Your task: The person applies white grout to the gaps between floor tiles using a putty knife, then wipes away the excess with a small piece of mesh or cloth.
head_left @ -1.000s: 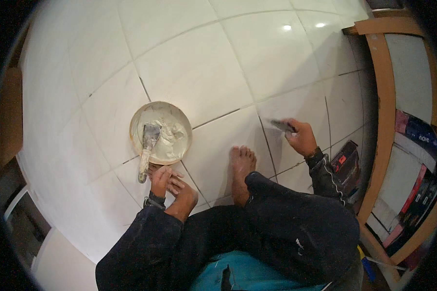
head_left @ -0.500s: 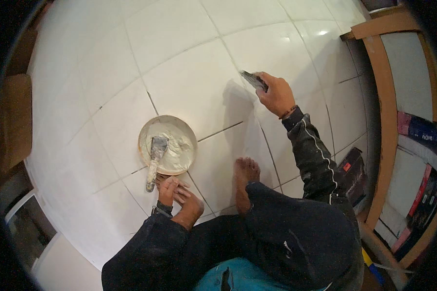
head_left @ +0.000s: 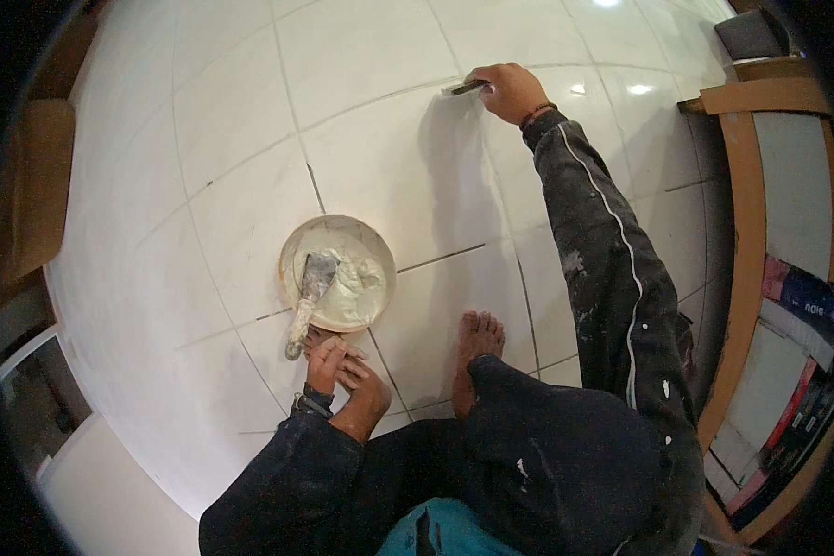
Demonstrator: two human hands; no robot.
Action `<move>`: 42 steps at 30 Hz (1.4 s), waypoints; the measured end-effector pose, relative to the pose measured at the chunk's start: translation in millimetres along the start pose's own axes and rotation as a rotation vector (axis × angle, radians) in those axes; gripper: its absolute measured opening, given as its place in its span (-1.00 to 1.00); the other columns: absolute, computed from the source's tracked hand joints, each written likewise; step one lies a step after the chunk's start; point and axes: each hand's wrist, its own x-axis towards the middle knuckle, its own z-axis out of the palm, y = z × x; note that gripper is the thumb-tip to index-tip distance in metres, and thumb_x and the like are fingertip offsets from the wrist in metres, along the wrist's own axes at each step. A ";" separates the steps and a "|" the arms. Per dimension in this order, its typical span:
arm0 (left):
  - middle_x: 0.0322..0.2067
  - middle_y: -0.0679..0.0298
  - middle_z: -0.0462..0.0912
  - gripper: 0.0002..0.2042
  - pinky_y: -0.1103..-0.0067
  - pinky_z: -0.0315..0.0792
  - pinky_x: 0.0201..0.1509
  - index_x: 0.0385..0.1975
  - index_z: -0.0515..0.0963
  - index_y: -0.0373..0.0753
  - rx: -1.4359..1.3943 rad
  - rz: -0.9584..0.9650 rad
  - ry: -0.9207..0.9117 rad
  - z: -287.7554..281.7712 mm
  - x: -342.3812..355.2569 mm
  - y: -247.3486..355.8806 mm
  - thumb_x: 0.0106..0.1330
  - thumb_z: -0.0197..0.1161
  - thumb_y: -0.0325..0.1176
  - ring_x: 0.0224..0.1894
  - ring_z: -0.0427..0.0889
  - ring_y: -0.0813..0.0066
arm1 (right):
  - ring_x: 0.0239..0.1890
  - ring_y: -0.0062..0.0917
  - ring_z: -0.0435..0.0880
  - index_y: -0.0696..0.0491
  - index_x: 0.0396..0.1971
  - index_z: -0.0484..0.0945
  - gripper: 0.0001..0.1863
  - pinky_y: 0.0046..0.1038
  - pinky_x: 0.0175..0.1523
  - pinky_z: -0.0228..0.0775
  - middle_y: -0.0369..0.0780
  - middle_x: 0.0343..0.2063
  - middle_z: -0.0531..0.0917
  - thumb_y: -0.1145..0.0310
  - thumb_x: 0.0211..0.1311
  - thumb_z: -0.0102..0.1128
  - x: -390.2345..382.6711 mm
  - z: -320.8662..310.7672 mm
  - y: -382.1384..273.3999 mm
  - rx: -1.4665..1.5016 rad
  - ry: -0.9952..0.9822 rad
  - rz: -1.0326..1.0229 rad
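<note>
My right hand (head_left: 511, 93) is stretched far forward over the white tiles, closed round a small flat scraper (head_left: 463, 88). The scraper's edge meets the floor by a tile joint; much of it is hidden by my fingers. Close to my left foot stands a round, shallow bowl (head_left: 386, 289) with creamy off-white paste (head_left: 361, 283) inside. A paste-smeared putty knife (head_left: 312, 292) lies across the bowl, its handle sticking out over the near rim. Just below that handle, my left hand (head_left: 329, 364) rests by my foot with loosely bent, parted fingers and nothing visible in them.
White floor tiles (head_left: 222, 65) have some dark joints and some pale ones. On the right stands a brown wooden frame (head_left: 746, 185) with boxes (head_left: 802, 296) in it. A brown object (head_left: 42, 185) is at the left edge. My bare right foot (head_left: 480, 338) is on the tiles.
My right hand has moved forward and slightly left with the scraper, which now lies flatter along the joint. The left hand stays by the bowl. The view has shifted a little.
</note>
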 end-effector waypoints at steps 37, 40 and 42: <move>-0.22 -0.11 0.69 -0.70 0.50 0.65 -0.66 -0.23 0.44 -0.36 0.018 -0.004 0.000 -7.2 8.9 -3.8 0.55 -0.01 -0.19 -0.50 0.76 0.16 | -0.22 -0.60 0.69 0.23 -0.01 0.59 -0.65 -0.50 -0.06 0.58 -0.21 -0.24 0.72 0.56 0.17 0.15 -306.1 -8.6 -26.0 0.829 0.057 0.638; -0.22 -0.12 0.69 -0.72 0.48 0.66 -0.66 -0.25 0.44 -0.36 -0.008 0.018 0.005 -3.7 7.8 -2.5 0.55 -0.03 -0.24 -0.51 0.76 0.16 | -0.20 -0.64 0.67 0.25 0.04 0.56 -0.62 -0.54 -0.06 0.56 -0.26 -0.19 0.70 0.60 0.18 0.16 -318.9 9.4 -45.6 0.954 0.047 0.739; -0.23 -0.12 0.69 -0.72 0.48 0.66 -0.65 -0.25 0.44 -0.36 -0.042 0.008 -0.010 -1.9 8.9 -1.2 0.56 -0.03 -0.23 -0.50 0.76 0.15 | -0.21 -0.65 0.66 0.24 0.05 0.55 -0.62 -0.55 -0.07 0.56 -0.27 -0.19 0.70 0.59 0.19 0.18 -322.5 18.8 -60.9 1.044 0.044 0.715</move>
